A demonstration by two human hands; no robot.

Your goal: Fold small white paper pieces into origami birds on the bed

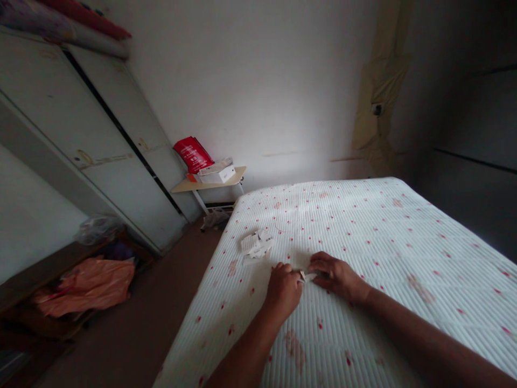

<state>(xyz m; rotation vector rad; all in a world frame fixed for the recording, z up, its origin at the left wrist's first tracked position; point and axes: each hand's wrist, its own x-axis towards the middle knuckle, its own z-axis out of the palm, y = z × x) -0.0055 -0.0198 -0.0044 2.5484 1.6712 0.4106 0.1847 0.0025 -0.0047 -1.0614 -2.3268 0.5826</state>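
Note:
Just over the bed, my left hand (285, 285) is closed on one end of a small white piece of paper (309, 277). My right hand (335, 275) pinches the other end, with its fingers curled toward the left hand. Most of the piece is covered by my fingers, so its full shape is hidden. Beyond my left hand, a small heap of torn white printed paper (257, 244) lies on the mattress (323, 328), which is white, ribbed and dotted with red and pink marks.
A small table (188, 186) by the wall bears a red bag (193, 155) and a white box (220, 173). Tall cabinets (117, 129) line the left side. An orange plastic bag (86, 285) lies on a low wooden bench. The wall has a socket (377, 109).

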